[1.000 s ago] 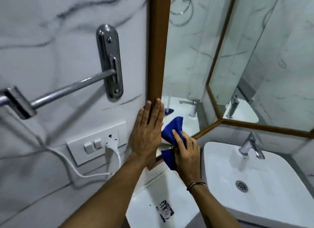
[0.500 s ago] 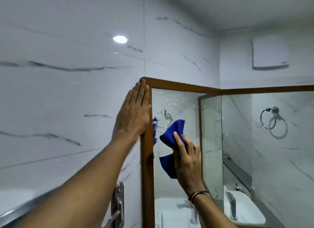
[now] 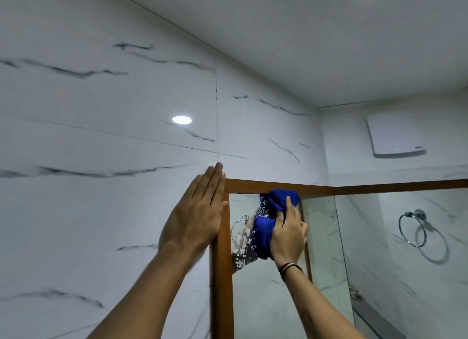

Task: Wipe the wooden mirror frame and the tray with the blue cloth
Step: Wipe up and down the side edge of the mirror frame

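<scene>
The right hand [image 3: 288, 233] was closed around the bunched blue cloth [image 3: 272, 212], pressing its top against the upper rail of the brown wooden mirror frame [image 3: 263, 184], near the top left corner. The left hand [image 3: 198, 214] lay open and flat, fingers together, on the white marble-patterned wall tile [image 3: 101, 212], its edge touching the frame's left upright; it held nothing. The tray was not in view.

To do this step well, the cloth probably wanted to be kept on the wood rather than the mirror glass [image 3: 263, 300], drawn along the top rail in one steady stroke with firm, even pressure, and wrapped over the rail's upper edge where dust would likely settle. The flat left hand looked a sound brace for a high reach.

Half a second earlier the cloth had hung lower, in front of the glass, clear of the top rail; it had since risen to meet the rail. The left hand had climbed too, its fingertips now passing above the frame's corner, and the view had tilted further towards the ceiling.
</scene>
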{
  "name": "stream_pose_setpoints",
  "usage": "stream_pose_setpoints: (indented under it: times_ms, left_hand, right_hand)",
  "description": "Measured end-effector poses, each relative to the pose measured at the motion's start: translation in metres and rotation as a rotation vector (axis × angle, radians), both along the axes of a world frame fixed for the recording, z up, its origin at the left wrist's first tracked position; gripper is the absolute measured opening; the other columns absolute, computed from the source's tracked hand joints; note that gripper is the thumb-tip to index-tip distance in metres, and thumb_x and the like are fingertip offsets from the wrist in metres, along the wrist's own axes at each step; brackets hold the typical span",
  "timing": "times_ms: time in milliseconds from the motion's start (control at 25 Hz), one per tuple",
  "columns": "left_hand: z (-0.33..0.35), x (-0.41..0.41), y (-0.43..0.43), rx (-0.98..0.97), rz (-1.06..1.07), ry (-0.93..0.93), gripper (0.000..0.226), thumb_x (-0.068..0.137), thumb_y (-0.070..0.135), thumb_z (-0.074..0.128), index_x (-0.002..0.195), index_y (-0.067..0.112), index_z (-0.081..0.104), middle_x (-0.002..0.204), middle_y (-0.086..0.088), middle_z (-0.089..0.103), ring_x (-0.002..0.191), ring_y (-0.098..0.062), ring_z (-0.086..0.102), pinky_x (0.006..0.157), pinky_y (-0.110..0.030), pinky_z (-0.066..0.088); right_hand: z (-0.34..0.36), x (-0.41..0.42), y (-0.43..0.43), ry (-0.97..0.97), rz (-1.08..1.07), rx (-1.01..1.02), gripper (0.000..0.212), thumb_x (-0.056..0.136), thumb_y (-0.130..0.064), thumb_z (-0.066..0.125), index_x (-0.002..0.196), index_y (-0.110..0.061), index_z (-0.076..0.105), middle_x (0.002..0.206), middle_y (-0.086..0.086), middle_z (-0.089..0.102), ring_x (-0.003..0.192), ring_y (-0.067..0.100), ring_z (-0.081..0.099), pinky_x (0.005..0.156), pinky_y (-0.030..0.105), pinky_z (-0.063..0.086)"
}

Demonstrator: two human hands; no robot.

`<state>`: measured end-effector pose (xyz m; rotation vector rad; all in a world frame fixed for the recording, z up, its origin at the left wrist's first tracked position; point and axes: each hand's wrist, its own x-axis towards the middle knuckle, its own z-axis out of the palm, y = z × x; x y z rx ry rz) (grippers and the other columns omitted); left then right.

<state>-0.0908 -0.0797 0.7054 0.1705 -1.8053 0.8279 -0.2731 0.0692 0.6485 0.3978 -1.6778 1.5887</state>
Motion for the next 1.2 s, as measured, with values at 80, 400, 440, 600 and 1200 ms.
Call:
stream_pose_setpoints:
  times_ms: [80,400,440,600,1200]
  left_hand:
    - [0.0,-0.002,0.001,-0.002,-0.009,0.017,0.066,0.123,0.037,0.011,0.174,-0.001,-0.007,0.182,-0.023,-0.018,0.172,-0.034,-0.011,0.143,-0.047,0.009]
    - [0.001,0.001,0.003,-0.007,0.009,0.042,0.069,0.116,0.036,-0.001,0.175,0.001,0.001,0.183,-0.021,-0.01,0.172,-0.032,-0.007,0.141,-0.045,0.002]
    - [0.001,0.001,0.003,-0.005,0.011,0.044,0.069,0.116,0.036,-0.001,0.175,0.0,0.004,0.184,-0.02,-0.008,0.172,-0.032,-0.005,0.141,-0.044,0.002]
    - [0.003,0.002,0.004,0.003,-0.018,0.047,0.068,0.117,0.035,0.005,0.176,0.001,0.008,0.184,-0.019,-0.005,0.173,-0.03,-0.001,0.14,-0.043,0.003]
    - [0.002,-0.003,-0.005,0.024,-0.061,0.041,0.064,0.12,0.03,0.027,0.175,0.001,0.014,0.185,-0.019,0.006,0.173,-0.03,0.01,0.141,-0.043,0.013]
  right_hand:
    - [0.014,-0.009,-0.015,-0.099,0.035,-0.052,0.047,0.12,-0.037,0.042,0.167,-0.033,0.049,0.17,-0.002,0.054,0.134,0.037,0.05,0.116,0.052,0.04]
    - [0.016,-0.01,-0.037,-0.108,0.088,-0.095,0.048,0.121,-0.037,0.038,0.165,-0.025,0.053,0.174,-0.001,0.051,0.161,0.029,0.038,0.13,0.051,0.018]
    - [0.01,0.003,-0.047,-0.031,0.08,-0.07,0.05,0.119,-0.039,0.037,0.164,-0.024,0.055,0.172,0.0,0.053,0.158,0.028,0.041,0.128,0.049,0.021]
    - [0.005,0.001,-0.045,0.028,0.11,-0.097,0.05,0.119,-0.038,0.039,0.165,-0.023,0.053,0.173,0.0,0.052,0.151,0.03,0.045,0.125,0.046,0.024]
    - [-0.065,0.04,-0.06,0.611,0.174,0.26,0.056,0.113,-0.034,0.039,0.169,-0.037,0.04,0.177,-0.002,0.044,0.161,0.018,0.03,0.13,0.041,0.024]
